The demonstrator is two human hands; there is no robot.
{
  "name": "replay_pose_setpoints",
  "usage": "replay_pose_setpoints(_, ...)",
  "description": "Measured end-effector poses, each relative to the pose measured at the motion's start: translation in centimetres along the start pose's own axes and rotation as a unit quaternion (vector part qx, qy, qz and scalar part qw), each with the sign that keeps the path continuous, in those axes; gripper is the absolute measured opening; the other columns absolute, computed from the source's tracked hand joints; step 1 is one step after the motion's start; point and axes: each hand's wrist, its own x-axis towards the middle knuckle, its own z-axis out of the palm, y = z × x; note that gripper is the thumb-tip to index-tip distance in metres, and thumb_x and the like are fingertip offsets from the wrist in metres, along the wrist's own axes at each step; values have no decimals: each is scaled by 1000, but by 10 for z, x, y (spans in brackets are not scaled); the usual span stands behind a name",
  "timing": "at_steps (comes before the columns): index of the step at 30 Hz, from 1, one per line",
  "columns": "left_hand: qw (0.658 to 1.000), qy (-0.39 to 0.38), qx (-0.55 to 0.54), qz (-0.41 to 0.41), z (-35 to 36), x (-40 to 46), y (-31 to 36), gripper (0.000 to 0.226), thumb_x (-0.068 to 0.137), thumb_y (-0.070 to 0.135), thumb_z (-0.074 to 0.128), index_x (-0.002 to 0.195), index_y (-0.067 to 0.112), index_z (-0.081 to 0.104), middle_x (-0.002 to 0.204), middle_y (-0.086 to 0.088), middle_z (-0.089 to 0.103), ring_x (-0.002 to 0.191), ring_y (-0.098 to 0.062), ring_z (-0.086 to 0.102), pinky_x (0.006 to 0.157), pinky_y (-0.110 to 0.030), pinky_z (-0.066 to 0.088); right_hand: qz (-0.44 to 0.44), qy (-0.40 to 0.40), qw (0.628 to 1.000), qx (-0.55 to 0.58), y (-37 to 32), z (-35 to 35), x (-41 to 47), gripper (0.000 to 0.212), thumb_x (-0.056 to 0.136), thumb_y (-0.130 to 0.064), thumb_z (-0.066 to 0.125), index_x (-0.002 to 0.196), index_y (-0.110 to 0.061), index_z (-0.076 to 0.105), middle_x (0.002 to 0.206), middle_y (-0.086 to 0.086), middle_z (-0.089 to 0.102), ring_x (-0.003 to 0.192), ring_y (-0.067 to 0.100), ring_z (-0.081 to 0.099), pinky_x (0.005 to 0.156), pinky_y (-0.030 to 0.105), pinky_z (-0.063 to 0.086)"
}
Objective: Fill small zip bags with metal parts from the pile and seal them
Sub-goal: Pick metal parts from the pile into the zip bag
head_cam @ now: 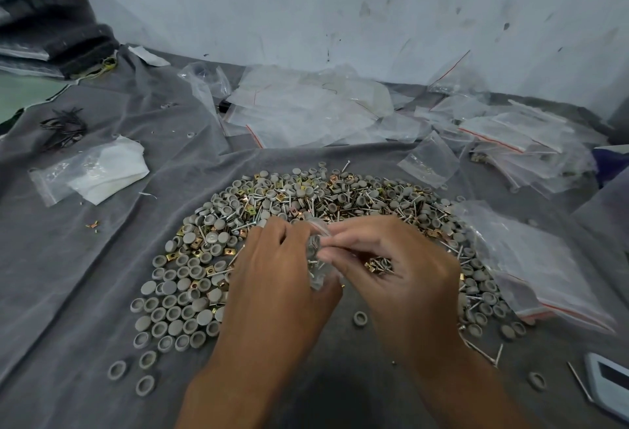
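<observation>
We pinch the small zip bag [318, 253] between both hands, left hand [272, 279] and right hand [391, 279], above the pile [211, 258]; its long axis hangs downward, mouth uppermost between our fingertips, equally near both.

Grey cloth [102, 275] under parts pile [272, 197], bags [306, 112]

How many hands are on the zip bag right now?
2. The left hand grips the small zip bag from the left; the right hand pinches its top from the right, above the pile. The fingers hide much of the bag.
</observation>
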Motion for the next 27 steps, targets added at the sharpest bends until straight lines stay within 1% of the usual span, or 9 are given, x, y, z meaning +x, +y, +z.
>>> replay_pose_setpoints(5, 1000, -22, 4, 15, 1, 2, -2, 28, 79, 46, 51, 96, 23, 54, 89, 9, 45, 86, -17, 43, 74, -33, 40, -29, -62, 997, -30, 1, 2, -4, 5, 90, -6, 76, 93, -3, 75, 110, 2, 74, 109, 8, 68, 92, 21, 54)
replay_pose_setpoints(7, 1000, 1, 7, -5, 0, 2, -3, 29, 77, 42, 62, 99, 26, 55, 88, 11, 40, 85, -14, 38, 71, -30, 37, -13, -8, 999, -39, 11, -11, 0, 2, 90, -9, 76, 91, -9, 74, 102, -3, 74, 98, 5, 69, 84, 18, 53)
replay_pose_setpoints(9, 1000, 8, 13, -12, -1, 1, -4, 31, 75, 40, 70, 99, 28, 53, 87, 12, 37, 84, -11, 36, 70, -29, 35, 66, 42, 994, -75, 29, -28, 7, 7, 93, -15, 74, 93, -20, 69, 94, -11, 70, 87, 1, 66, 73, 14, 49)
replay_pose_setpoints(11, 1000, 5, 10, -10, -2, 1, -4, 32, 76, 39, 71, 94, 32, 47, 87, 13, 37, 84, -10, 34, 70, -28, 33, 197, -23, 973, -117, 50, -37, 7, 13, 90, -23, 74, 95, -32, 66, 93, -19, 68, 83, -5, 63, 67, 7, 44)
replay_pose_setpoints(13, 1000, 5, 10, -9, -2, 2, -2, 35, 76, 41, 69, 91, 36, 39, 85, 16, 34, 83, -10, 33, 70, -27, 32, 283, -171, 928, -173, 69, -34, -3, 20, 88, -27, 76, 100, -38, 66, 98, -17, 68, 83, -8, 59, 66, 7, 38)
replay_pose_setpoints(16, 1000, 0, 11, -10, -2, 1, -2, 34, 76, 43, 67, 91, 36, 36, 84, 19, 31, 83, -9, 32, 70, -27, 31, 287, -284, 881, -244, 83, -22, -17, 27, 89, -35, 74, 114, -38, 65, 117, -14, 63, 105, 3, 50, 83, 24, 42)
replay_pose_setpoints(18, 1000, 0, 10, -12, -2, 1, -2, 35, 75, 45, 66, 90, 37, 36, 85, 20, 31, 83, -10, 32, 71, -26, 31, 273, -285, 879, -269, 86, -14, -16, 33, 90, -43, 71, 122, -38, 63, 124, -15, 60, 117, 9, 43, 89, 29, 39)
replay_pose_setpoints(21, 1000, -3, 12, -13, -1, 1, -2, 34, 76, 46, 65, 90, 37, 35, 86, 22, 31, 83, -10, 32, 71, -26, 32, 262, -278, 874, -300, 90, -5, -11, 40, 91, -52, 66, 127, -35, 61, 126, -13, 60, 121, 13, 42, 91, 31, 37)
replay_pose_setpoints(27, 1000, -2, 11, -11, -1, 1, -1, 37, 76, 45, 65, 89, 38, 32, 86, 26, 28, 81, -9, 29, 69, -25, 29, 267, -251, 859, -356, 94, -2, -12, 25, 97, -46, 56, 117, -33, 64, 112, -10, 65, 112, 15, 46, 86, 34, 46)
